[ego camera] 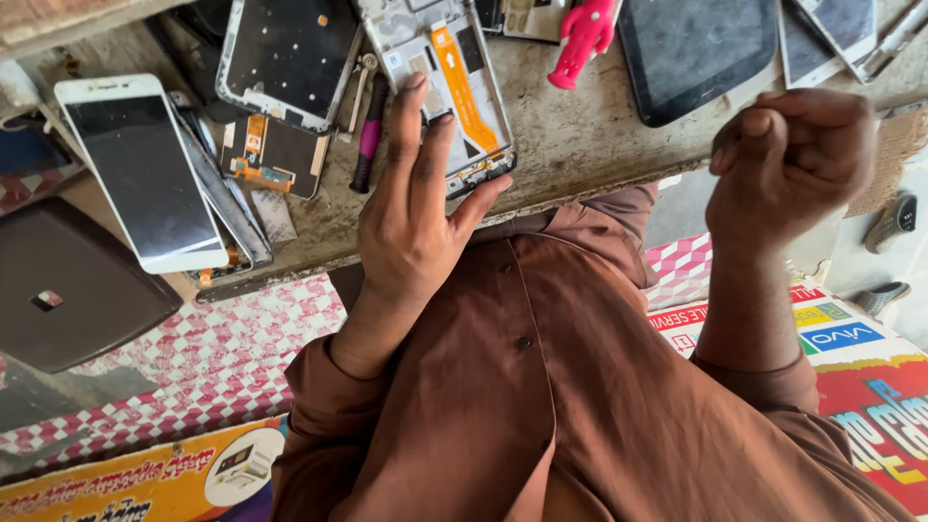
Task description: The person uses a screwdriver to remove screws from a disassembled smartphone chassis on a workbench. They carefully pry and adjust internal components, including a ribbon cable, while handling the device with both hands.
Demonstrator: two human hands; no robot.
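1. Two bare hands are up over the bench (599, 145), and both belong to the person in the brown shirt (541, 387).
2. Left hand (416, 203): it is open, with the fingers (411, 126) straight and close side by side and the thumb out to one side. It pinches nothing.
3. Its fingertips lie over the open phone (454, 58), a grey frame with its insides showing and an orange strip (464, 87) running down it. I cannot tell if the fingertips touch it or float just above.
4. That open phone lies flat on the bench, near the front edge, between the two hands but much closer to the left one.
5. Right hand (788, 159): it is curled into a loose fist in the air, well apart from the open phone. I cannot tell if something small is inside it.
6. Just beside the left hand lies a screwdriver (369, 135) with a pink and black handle.
7. Past the screwdriver lies a dark screen (285, 58) in a silver frame, and below it a small board (275, 155) with orange parts.
8. One white phone (140, 169) sits at the far left, on top of other flat parts.
9. Next to it is a dark brown case (68, 290).
10. At the top, a pink toy (583, 39) lies beside a black tablet (696, 53).
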